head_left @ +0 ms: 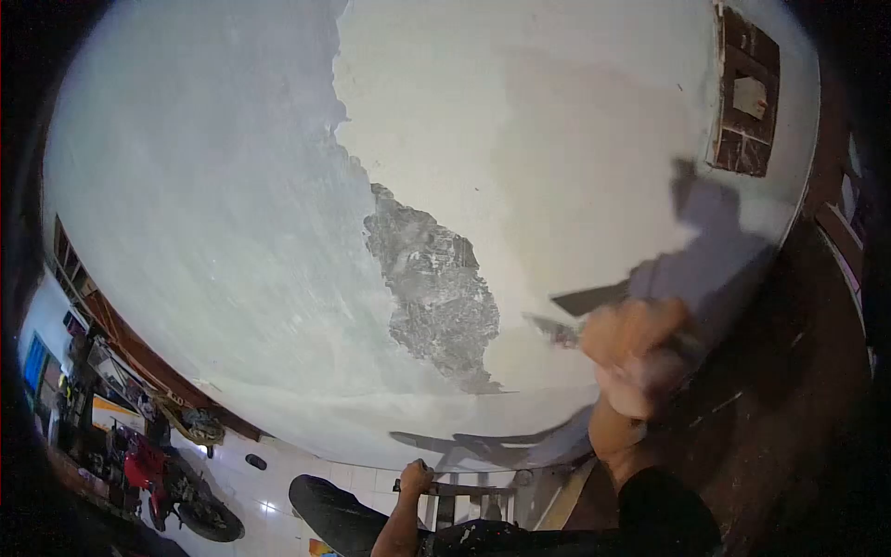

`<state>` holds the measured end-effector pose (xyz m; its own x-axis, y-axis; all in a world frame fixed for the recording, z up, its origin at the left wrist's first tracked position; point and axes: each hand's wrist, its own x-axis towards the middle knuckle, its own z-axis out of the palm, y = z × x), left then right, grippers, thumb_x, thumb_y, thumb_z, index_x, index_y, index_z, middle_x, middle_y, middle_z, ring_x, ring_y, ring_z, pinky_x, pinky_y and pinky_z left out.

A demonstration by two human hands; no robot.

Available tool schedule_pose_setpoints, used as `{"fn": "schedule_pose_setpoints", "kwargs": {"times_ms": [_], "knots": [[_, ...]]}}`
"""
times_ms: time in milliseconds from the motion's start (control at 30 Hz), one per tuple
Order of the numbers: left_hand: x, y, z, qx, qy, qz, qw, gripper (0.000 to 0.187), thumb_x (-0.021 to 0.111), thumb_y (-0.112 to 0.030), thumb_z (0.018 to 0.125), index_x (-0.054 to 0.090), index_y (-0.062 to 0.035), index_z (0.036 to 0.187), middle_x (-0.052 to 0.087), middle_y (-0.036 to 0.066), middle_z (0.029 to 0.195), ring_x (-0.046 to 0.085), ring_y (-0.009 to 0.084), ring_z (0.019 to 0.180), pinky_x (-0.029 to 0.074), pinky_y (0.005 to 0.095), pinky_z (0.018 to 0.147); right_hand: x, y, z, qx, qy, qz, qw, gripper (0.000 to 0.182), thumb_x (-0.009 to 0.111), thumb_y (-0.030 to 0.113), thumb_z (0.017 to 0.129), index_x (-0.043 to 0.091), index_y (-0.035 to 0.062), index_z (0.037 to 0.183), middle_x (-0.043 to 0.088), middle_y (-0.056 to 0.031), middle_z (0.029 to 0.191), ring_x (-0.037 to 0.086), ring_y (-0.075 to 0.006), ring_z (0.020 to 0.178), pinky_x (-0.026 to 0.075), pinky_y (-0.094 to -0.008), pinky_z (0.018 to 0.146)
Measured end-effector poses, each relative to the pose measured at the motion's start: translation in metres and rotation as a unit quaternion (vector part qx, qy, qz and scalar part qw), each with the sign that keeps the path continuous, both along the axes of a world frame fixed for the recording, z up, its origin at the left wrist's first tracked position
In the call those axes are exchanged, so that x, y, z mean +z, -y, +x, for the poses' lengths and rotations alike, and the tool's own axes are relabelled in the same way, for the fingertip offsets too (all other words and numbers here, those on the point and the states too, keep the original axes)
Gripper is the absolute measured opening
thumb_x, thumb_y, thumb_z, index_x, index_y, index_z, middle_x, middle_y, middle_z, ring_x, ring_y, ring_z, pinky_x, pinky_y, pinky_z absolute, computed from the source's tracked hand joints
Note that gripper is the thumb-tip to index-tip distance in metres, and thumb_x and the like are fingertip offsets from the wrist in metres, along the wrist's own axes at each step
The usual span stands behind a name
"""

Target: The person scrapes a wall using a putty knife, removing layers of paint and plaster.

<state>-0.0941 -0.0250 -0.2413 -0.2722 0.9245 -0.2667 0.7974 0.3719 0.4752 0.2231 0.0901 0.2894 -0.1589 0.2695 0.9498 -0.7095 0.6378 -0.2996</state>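
Note:
My right hand [636, 348], smeared by motion, is closed around a putty knife [555, 331] whose thin blade points left, close to the wall [594, 186]. The blade's dark shadow falls on the plaster just above it. Left of the blade, a rough grey bare patch [432, 278] shows between the bluish-white coat and the cream-coloured part of the wall. Low in view, my left hand [416, 475] is wrapped round the top bar of a ladder [459, 490], beside my bent knee [329, 501].
A brown vent frame [747, 93] is set into the wall at upper right. Down at lower left, a red motorcycle [148, 473] stands on the white tiled floor [288, 478], with a dark slipper [255, 461] nearby. Assorted household items line the far left.

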Motion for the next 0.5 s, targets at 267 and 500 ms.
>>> {"fn": "schedule_pose_setpoints", "kwargs": {"times_ms": [267,500], "knots": [[-0.002,-0.003,0.000,0.039,0.003,-0.024,0.999,0.029,0.058,-0.030,0.076,0.061,-0.0043,0.090,0.063,0.022,0.090,0.061,0.0365,0.089,0.049,0.0458,0.077,-0.001,0.018,0.009,-0.078,-0.048,0.143,0.985,0.010,0.059,0.011,0.079,0.051,0.0058,0.075,0.050,-0.0053,0.064,0.048,-0.0134,0.053,0.038,-0.0295,0.044],[0.023,-0.001,0.007,0.086,0.024,-0.038,0.995,0.027,0.060,-0.027,0.073,0.061,-0.0055,0.090,0.063,0.022,0.092,0.062,0.0362,0.088,0.049,0.0444,0.077,-0.060,-0.013,-0.044,-0.252,0.088,-0.008,0.964,0.009,0.057,0.011,0.077,0.053,0.0067,0.070,0.051,-0.0055,0.061,0.051,-0.0164,0.052,0.041,-0.0331,0.043]]}}
